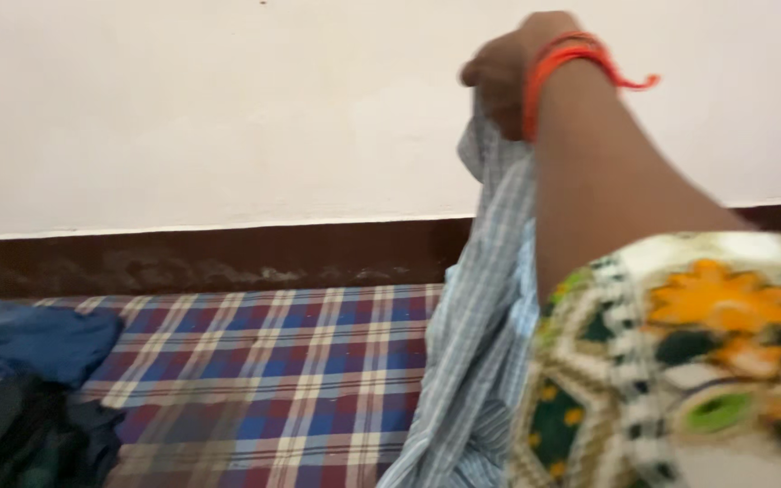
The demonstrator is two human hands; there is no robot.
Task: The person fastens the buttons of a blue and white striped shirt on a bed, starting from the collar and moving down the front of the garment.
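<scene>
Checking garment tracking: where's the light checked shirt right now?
Head view, right of centre: the light checked shirt hangs from the raised right hand, over the plaid sheet, against the white wall.

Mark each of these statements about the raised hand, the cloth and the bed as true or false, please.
1. The right hand holds a light checked cloth up in the air. True.
2. An orange thread is tied around the wrist. True.
3. The bed sheet is plain white. False: it is checked in red, blue and cream.
4. Dark clothes lie at the left on the bed. True.
5. The wall is painted green. False: it is whitish with a dark brown band below.
6. The left hand also grips the cloth. False: no left hand is in view.
</scene>
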